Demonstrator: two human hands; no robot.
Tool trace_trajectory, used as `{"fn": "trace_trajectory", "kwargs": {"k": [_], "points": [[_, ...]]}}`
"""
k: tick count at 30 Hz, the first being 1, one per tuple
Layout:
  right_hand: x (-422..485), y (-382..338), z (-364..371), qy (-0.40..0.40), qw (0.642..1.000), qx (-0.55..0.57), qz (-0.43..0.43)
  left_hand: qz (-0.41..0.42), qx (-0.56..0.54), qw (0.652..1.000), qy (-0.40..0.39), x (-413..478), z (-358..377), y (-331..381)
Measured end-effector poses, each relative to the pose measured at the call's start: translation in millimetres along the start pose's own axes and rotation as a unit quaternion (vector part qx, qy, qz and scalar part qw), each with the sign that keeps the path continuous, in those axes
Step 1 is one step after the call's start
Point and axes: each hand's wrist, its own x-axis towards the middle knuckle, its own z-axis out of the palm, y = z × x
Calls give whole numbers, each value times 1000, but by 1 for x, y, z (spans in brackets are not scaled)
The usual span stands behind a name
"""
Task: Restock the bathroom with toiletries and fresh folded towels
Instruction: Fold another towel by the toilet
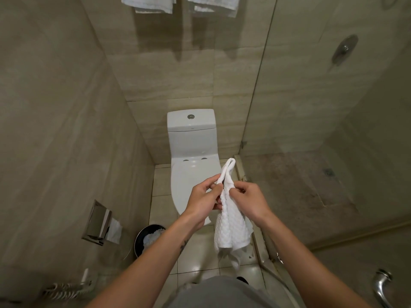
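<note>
A small white textured towel [231, 227] hangs between my two hands, in front of the closed toilet [191, 174]. My left hand [204, 201] pinches its upper left edge. My right hand [249, 201] grips the upper right edge. The towel's top loops up above my fingers and its lower part dangles toward the floor. Two white towels [153, 4] [213, 5] hang high on the back wall above the toilet.
A glass shower partition [255, 96] stands at the right, with a metal door handle [381, 285] at bottom right. A toilet paper holder [100, 223] sits in the left wall. A black waste bin [149, 238] stands on the floor left of the toilet.
</note>
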Motion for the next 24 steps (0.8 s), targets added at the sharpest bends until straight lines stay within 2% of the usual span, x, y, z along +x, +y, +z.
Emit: {"fn": "trace_trajectory", "kwargs": {"k": [17, 24], "points": [[-15, -21, 3, -40, 998, 43, -27, -4, -14, 1000, 21, -9, -4, 10], [-11, -13, 13, -25, 999, 4, -39, 9, -25, 999, 31, -15, -7, 12]]}}
